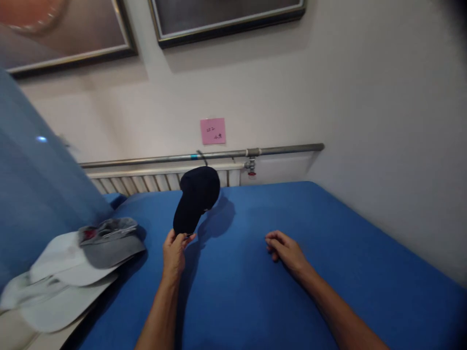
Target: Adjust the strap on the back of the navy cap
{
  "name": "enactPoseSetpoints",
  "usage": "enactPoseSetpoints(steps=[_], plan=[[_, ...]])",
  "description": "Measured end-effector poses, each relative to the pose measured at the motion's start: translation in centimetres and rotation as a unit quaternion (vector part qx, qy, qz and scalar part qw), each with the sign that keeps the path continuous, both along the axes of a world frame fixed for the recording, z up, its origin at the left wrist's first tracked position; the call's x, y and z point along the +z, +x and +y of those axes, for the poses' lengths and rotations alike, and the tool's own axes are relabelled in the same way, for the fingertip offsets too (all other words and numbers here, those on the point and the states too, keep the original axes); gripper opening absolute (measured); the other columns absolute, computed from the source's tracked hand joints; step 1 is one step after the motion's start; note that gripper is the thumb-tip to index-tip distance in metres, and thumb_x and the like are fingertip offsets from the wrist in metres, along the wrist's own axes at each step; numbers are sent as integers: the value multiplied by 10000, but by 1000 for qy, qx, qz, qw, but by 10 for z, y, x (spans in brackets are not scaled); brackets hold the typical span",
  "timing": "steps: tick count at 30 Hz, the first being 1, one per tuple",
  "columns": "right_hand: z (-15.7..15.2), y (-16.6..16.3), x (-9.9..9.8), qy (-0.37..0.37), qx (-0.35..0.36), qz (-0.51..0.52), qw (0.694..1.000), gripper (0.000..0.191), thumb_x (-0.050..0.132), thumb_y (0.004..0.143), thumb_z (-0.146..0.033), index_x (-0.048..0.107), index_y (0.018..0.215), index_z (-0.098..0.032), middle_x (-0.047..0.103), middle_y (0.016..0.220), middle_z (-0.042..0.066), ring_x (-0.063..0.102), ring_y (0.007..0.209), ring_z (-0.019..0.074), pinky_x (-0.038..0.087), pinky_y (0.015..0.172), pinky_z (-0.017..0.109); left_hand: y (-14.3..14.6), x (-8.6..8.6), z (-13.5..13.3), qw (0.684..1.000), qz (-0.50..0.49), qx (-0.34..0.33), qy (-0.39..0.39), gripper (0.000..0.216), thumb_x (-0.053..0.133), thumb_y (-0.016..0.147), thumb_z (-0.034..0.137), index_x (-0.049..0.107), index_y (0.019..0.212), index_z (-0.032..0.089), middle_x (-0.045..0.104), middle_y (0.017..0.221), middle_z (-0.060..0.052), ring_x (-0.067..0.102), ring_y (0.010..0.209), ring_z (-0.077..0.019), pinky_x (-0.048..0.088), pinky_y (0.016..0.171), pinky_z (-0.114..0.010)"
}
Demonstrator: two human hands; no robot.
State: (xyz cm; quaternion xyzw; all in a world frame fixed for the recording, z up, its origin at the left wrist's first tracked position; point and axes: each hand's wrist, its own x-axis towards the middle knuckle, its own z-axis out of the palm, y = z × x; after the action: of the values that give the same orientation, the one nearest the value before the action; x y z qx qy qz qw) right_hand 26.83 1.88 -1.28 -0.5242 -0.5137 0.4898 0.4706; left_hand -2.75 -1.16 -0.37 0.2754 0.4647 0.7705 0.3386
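I see a black cap (197, 197) held up in the air over the blue bed (328, 253). My left hand (174, 253) pinches it by the end of its brim, and the round part of the cap points up and away toward the wall. The cap throws a dark shadow on the blue sheet just behind it. My right hand (284, 249) rests on the bed, well apart from the cap, with its fingers curled under and nothing in it. Off to the left lies a grey cap (111, 242) on top of a white cap (62, 272) (the two are touching, stacked in a small pile at the bed's edge). Behind the bed a metal pipe (219, 154) runs along the wall, and a pink note (212, 131) sticks just above it.
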Motion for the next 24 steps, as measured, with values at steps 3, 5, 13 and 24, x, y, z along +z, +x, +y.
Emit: enactPoseSetpoints(steps=[3, 5, 13, 24], plan=[[2, 11, -1, 5, -36, 57, 998, 216, 611, 679, -329, 611, 855, -203, 617, 661, 6, 549, 511, 143, 423, 445, 253, 13, -7, 1, 998, 13, -67, -14, 133, 693, 569, 210, 574, 620, 177, 549, 580, 46, 586, 599, -114, 552, 743, -318], [0, 16, 1, 12, -45, 65, 997, 266, 616, 678, -321, 623, 920, -213, 660, 761, 21, 604, 624, 172, 481, 523, 277, 19, -11, 1, 993, 35, -111, -33, 126, 711, 568, 203, 592, 598, 172, 586, 607, 21, 596, 630, -126, 532, 702, -279], [-18, 6, 11, 52, 98, 58, 992, 347, 714, 649, -234, 638, 986, -267, 683, 1014, 12, 633, 913, 216, 493, 822, 352, 20, -20, 5, 990, 78, -113, -40, 115, 715, 562, 220, 625, 624, 185, 658, 1009, -52, 603, 936, -190, 476, 651, -215], [-14, 2, -8, 107, 75, 66, 989, 105, 607, 736, -288, 552, 701, -206, 679, 1103, 50, 611, 999, 216, 443, 846, 348, 24, -22, 21, 988, 116, -66, -77, 161, 626, 638, 236, 654, 793, 206, 613, 1220, -95, 634, 969, -241, 525, 792, -363]])
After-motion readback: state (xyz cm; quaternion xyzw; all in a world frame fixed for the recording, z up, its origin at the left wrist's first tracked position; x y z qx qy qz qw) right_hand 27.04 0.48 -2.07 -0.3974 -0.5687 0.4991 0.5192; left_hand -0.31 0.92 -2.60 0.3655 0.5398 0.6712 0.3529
